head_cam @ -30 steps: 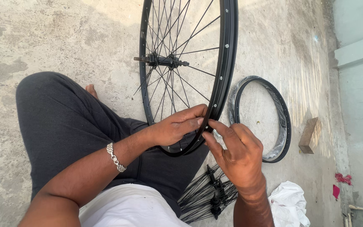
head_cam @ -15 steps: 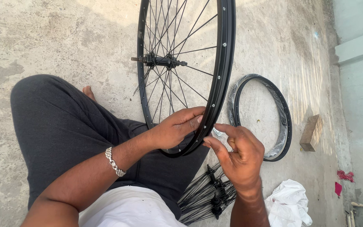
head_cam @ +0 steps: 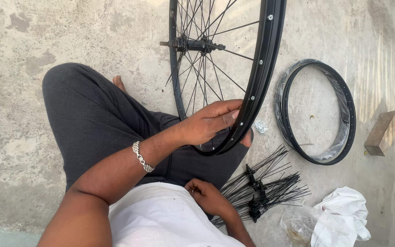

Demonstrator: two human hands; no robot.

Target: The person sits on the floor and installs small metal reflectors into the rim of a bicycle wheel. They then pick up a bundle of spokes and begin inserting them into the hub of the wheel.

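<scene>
Bare arms, a silver chain bracelet (head_cam: pixel 142 157) on the left wrist, white shirt (head_cam: pixel 161 219), dark grey trousers (head_cam: pixel 92 123).

The left hand (head_cam: pixel 209 123) reaches forward, arm extended and fingers curled in a closed grip, while the right hand (head_cam: pixel 206 195) rests loosely curled, low against the lap.

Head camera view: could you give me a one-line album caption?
Left hand grips a spoked bicycle wheel; right hand rests near loose spokes.
</scene>
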